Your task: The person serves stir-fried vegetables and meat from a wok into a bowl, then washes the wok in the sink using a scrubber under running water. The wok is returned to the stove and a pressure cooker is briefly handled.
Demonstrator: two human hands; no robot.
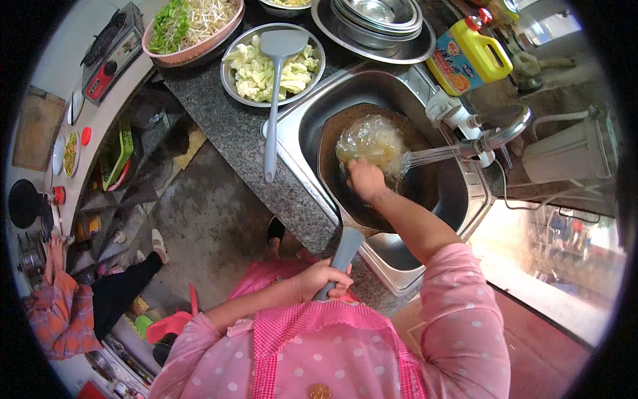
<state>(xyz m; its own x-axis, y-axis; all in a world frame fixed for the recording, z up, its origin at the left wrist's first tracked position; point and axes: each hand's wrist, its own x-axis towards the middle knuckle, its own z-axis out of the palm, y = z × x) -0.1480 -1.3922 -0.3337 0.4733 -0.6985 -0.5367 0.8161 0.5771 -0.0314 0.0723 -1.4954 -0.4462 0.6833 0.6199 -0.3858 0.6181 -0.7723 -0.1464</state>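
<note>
My left hand (329,279) grips the grey handle (347,245) of a dark wok (330,130), close against my apron. The wok sits tilted in the large basin of a stainless steel sink (311,162). Inside it, my right hand (366,180) presses down with curled fingers at the edge of a pool of churning water (371,139). Anything under those fingers is hidden by the hand and the splashing. A stream of water (431,157) runs from the chrome tap (506,132) into the wok, landing beside my right hand.
Left of the sink, a grey spatula (279,70) lies across a steel bowl of cauliflower (244,80). Stacked steel basins (329,30) and a yellow detergent bottle (466,57) stand behind. A person in a plaid shirt (75,319) works at the left counter (107,107).
</note>
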